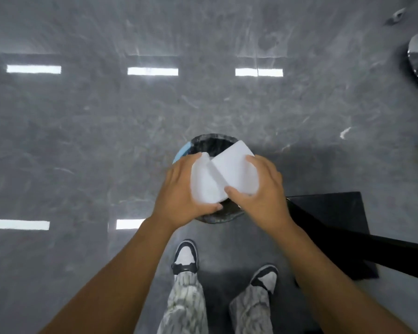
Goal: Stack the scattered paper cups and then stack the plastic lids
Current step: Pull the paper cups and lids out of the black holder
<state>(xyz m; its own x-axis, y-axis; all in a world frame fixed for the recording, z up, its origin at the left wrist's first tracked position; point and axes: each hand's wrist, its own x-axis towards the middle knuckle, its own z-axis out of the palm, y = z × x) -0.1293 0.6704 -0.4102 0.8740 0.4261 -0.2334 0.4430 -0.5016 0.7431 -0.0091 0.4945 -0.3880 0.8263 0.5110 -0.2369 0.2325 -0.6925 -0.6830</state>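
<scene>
Two hands meet above a bin. Left hand [179,189] curls its fingers [191,160] and thumb round one white paper cup [204,183]; right hand [263,189] grasps a second paper cup [234,167], thumb on its near edge. Both cups lie tilted, touching each other, held over the dark-lined, blue-rimmed bin [212,143] on the grey marble floor [106,131]. Below stand two black-and-white shoes [185,257]; a black slab [336,208] lies at right.
</scene>
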